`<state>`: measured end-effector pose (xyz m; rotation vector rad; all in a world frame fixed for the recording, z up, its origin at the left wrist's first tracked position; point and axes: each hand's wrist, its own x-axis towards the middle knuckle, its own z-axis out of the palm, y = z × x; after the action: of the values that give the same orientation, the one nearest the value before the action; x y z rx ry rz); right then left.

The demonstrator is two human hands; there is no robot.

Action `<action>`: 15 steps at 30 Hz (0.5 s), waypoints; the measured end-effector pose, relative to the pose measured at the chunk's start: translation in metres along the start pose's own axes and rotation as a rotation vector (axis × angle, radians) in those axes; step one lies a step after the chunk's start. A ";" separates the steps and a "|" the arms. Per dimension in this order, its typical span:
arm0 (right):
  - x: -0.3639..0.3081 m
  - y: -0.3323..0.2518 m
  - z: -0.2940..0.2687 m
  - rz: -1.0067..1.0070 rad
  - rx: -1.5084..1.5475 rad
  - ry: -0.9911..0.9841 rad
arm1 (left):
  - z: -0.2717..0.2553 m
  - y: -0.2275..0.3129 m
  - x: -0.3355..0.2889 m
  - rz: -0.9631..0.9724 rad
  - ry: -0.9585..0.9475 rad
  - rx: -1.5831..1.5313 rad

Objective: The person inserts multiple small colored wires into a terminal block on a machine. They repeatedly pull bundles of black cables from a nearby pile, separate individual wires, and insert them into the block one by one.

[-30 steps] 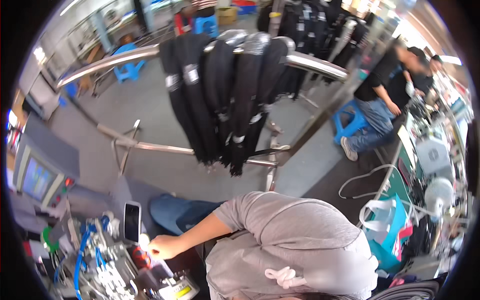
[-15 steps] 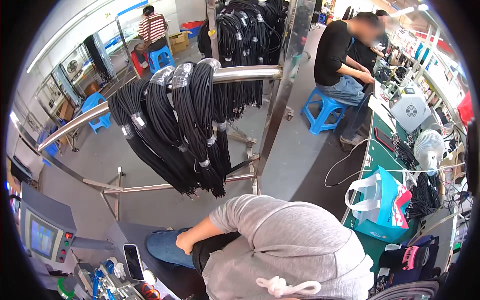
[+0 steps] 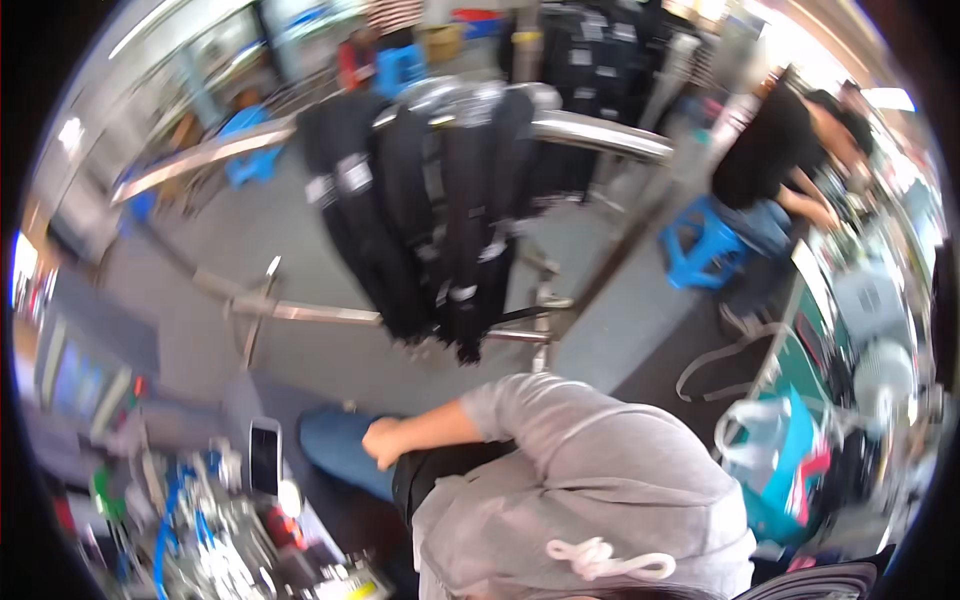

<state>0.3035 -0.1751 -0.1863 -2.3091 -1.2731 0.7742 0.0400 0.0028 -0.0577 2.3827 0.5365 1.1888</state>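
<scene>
A metal rack (image 3: 600,133) hung with black cable bundles (image 3: 465,200) spans the upper view; the machine (image 3: 215,545) sits lower left. The right hand (image 3: 381,442), by the jeans-clad leg (image 3: 335,450), looks loosely curled; blur hides whether it holds anything. The left hand is unseen. A phone (image 3: 265,460) lies beside the machine. This step looks like a rest; working the machine would call for reaching left.

Rail (image 3: 600,135): polished metal, v. shiny; cable bundles (image 3: 465,200): matt, glossy clear plastic wrap (image 3: 480,106); stool (image 3: 698,255): smooth plastic; floor (image 3: 440,385): smooth, matt; jeans (image 3: 345,452): denim; hoodie (image 3: 625,455): matt cloth, cord drawstring (image 3: 607,560); phone (image 3: 265,460): glossy glass-look scrn
</scene>
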 end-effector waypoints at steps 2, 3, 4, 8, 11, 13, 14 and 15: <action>-0.006 0.000 -0.006 0.027 -0.052 -0.003 | -0.027 -0.004 -0.020 -0.082 -0.009 0.011; -0.008 -0.006 -0.018 0.018 -0.075 -0.012 | -0.036 0.005 -0.025 -0.141 -0.041 0.020; -0.003 0.000 -0.008 0.083 -0.107 -0.048 | -0.031 0.010 -0.022 -0.218 -0.123 0.014; -0.006 -0.061 -0.028 -0.159 0.335 0.035 | -0.054 0.028 0.009 -0.286 -0.279 0.179; -0.012 -0.134 -0.046 -0.384 0.567 0.052 | -0.056 0.039 0.007 -0.334 -0.253 0.176; -0.018 -0.183 -0.056 -0.687 0.558 0.086 | -0.059 0.040 0.003 -0.478 -0.261 0.084; -0.019 -0.200 -0.057 -0.756 0.589 0.030 | -0.058 0.041 0.000 -0.493 -0.226 0.110; -0.019 -0.213 -0.055 -0.802 0.544 -0.045 | -0.058 0.042 -0.003 -0.504 -0.197 0.139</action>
<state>0.1935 -0.0863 -0.0162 -1.2099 -1.5861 0.7443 -0.0031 -0.0227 -0.0060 2.2436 1.0985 0.7074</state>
